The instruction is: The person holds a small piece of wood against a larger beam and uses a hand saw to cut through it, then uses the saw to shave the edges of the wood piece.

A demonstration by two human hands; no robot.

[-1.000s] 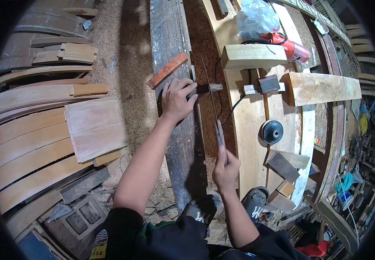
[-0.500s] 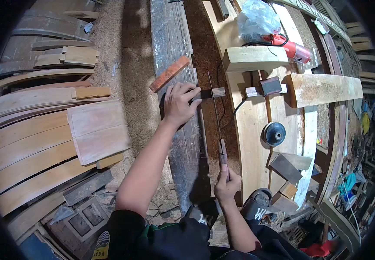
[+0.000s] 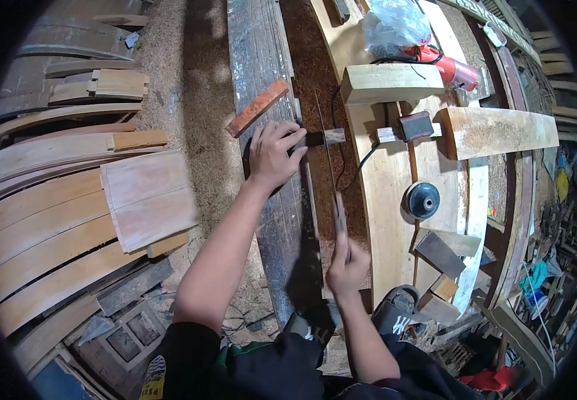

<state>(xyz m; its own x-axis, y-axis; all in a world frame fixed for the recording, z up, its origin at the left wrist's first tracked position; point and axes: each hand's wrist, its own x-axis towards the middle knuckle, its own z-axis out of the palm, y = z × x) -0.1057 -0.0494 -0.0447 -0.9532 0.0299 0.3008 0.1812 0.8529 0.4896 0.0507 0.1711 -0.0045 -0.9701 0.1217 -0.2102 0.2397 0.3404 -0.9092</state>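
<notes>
My left hand (image 3: 276,155) presses a small dark wood piece (image 3: 334,136) down on the long worn plank (image 3: 282,220), its fingers closed over it. The piece's lighter end sticks out past the plank's right edge. Across that end lies the thin blade of a saw (image 3: 329,157). My right hand (image 3: 348,265), slightly blurred, is wrapped round the saw's handle below. A reddish wood block (image 3: 258,108) rests on the plank just above my left hand.
Right of the gap, a pale wood bench (image 3: 385,227) carries thick wood blocks (image 3: 502,133), a red power tool (image 3: 448,69), a plastic bag (image 3: 396,28), a black disc (image 3: 422,201) and offcuts. Curved boards (image 3: 48,220) lie at the left. Two sandalled feet show below.
The saw and my right hand have shifted slightly up, away from my body. My left hand stays over the wood piece. The whole view has moved a little.
</notes>
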